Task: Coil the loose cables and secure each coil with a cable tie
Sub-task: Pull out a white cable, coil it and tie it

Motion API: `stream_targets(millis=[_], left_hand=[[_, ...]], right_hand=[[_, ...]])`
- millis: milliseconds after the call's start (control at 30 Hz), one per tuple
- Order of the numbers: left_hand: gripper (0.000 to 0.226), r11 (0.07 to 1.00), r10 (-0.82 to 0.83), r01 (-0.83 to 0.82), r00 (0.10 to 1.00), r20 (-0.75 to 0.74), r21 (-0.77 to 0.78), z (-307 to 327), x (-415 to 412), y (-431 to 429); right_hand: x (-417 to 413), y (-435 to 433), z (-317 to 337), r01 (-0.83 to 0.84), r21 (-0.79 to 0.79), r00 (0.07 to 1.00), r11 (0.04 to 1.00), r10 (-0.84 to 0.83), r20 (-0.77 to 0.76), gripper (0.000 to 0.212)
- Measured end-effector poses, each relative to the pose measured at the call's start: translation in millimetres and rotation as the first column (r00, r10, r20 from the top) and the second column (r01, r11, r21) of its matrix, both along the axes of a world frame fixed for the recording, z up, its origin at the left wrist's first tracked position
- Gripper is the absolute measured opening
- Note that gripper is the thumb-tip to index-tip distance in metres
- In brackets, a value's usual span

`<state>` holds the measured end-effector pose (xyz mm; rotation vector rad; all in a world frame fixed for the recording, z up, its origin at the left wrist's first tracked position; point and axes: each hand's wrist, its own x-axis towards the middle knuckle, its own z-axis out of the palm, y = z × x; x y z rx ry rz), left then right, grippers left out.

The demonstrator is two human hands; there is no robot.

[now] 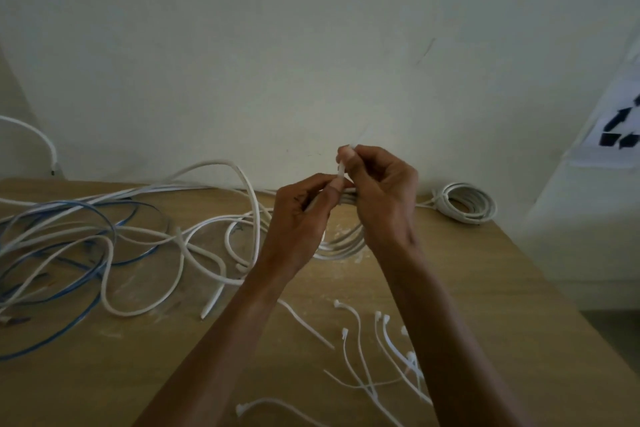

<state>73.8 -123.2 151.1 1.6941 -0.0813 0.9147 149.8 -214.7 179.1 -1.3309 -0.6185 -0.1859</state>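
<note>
Above the middle of the wooden table (502,288), both hands hold a coil of white cable (341,246) that hangs between them. My left hand (301,218) grips the top of the coil. My right hand (377,191) pinches a white cable tie (341,170) that stands up from the coil between the two hands. A finished white coil (465,201) with a tie on it lies at the back right of the table. Loose white cables (180,246) and blue cables (79,253) sprawl tangled over the left half.
Several loose white cable ties (381,350) lie scattered on the table near its front right. A pale wall rises directly behind the table. On the right stands a white surface bearing a paper with black arrows (620,128).
</note>
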Motion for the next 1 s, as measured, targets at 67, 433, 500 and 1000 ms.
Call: stream_targets(millis=[67, 433, 500, 1000], left_hand=[[0.023, 1.000, 0.015, -0.015, 1.000, -0.023, 0.011, -0.9, 0.8, -1.7], [0.024, 0.980, -0.013, 0.030, 0.996, -0.087, 0.196, -10.3, -4.3, 12.1], [0.026, 0.979, 0.015, 0.004, 0.996, -0.087, 0.206, -12.8, -3.3, 12.4], [0.020, 0.691, -0.223, 0.135, 0.974, -0.032, -0.711, -20.0, 19.2, 35.6]], right_hand=[[7.1, -0.2, -6.1, -0.058, 0.007, 0.996, 0.998, 0.058, -0.073, 0.016], [7.7, 0.2, -11.1, -0.208, 0.113, 0.933, 0.972, 0.231, -0.275, 0.015], [8.1, 0.9, -14.0, -0.193, 0.109, 0.941, 0.975, 0.216, -0.261, 0.016], [28.6, -31.7, -13.8, -0.480, -0.543, 0.876, 0.689, 0.407, -0.259, 0.035]])
